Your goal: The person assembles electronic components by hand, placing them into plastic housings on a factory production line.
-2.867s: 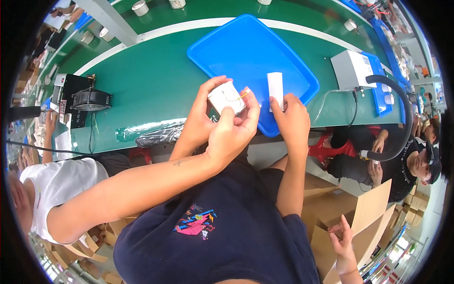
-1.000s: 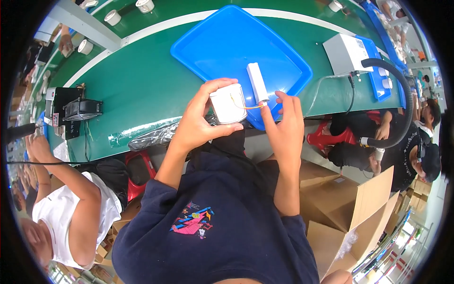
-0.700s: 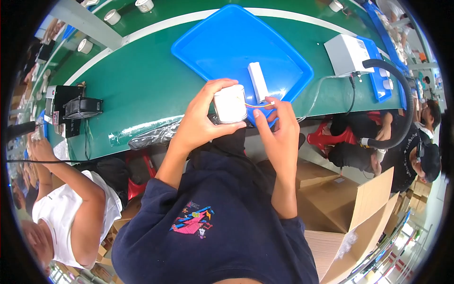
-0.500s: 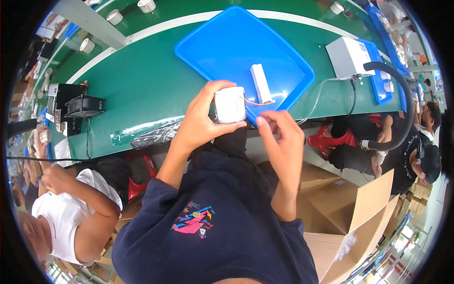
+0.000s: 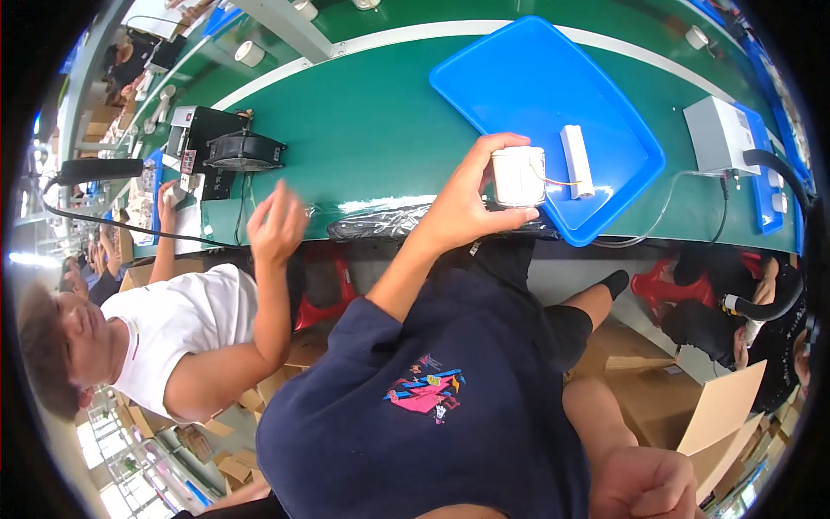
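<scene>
Black fan box (image 5: 226, 149) sits far left of blue tray (image 5: 527, 78) on green tabletop (image 5: 372, 130). Neighbour's raised hand (image 5: 277, 227) near tabletop edge, not mine. My left hand (image 5: 471, 199) has grip wrapped snug round small white box (image 5: 519, 176), held up over tray's near edge so thin orange wire hangs loose. White stick (image 5: 577, 161) lies in tray, just right of box. My right hand (image 5: 648, 484) low by lap, curled into fist, holding nothing I can see.
</scene>
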{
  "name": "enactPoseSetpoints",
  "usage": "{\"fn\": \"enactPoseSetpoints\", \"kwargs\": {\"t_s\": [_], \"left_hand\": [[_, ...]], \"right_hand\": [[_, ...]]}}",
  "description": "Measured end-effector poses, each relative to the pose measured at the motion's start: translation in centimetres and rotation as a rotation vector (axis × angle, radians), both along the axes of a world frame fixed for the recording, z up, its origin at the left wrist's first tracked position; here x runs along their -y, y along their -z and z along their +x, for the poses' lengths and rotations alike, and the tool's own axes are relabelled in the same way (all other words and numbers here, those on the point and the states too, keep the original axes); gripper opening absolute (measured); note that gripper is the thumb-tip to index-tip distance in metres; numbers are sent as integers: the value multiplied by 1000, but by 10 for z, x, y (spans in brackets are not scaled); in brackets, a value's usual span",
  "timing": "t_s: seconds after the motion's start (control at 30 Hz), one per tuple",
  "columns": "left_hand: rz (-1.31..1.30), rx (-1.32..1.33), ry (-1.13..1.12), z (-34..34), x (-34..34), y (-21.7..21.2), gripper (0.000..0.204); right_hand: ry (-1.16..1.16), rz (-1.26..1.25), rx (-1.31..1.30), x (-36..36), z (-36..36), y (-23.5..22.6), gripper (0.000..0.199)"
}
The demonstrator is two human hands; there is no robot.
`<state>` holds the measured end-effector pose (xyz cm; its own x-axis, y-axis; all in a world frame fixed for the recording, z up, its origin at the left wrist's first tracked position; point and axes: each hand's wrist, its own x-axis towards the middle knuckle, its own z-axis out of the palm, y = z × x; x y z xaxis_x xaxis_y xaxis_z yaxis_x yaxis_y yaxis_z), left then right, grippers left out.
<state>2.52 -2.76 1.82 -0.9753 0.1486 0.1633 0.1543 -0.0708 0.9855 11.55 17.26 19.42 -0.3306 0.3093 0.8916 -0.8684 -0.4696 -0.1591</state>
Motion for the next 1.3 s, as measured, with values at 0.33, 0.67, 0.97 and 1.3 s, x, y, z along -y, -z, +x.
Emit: {"fn": "enactPoseSetpoints", "kwargs": {"t_s": [0.33, 0.67, 0.97, 1.3], "left_hand": [[22, 33, 32, 3, -2, 4, 80], [77, -3, 194, 0, -32, -2, 77], [-616, -106, 1053, -87, 20, -86, 73], [-22, -340, -375, 9, 6, -9, 73]], "right_hand": [[-174, -81, -26, -2, 1, 4, 30], [-82, -73, -62, -19, 15, -3, 22], [-3, -93, -4, -34, 28, 4, 17], [88, -35, 475, -59, 26, 49, 18]]}}
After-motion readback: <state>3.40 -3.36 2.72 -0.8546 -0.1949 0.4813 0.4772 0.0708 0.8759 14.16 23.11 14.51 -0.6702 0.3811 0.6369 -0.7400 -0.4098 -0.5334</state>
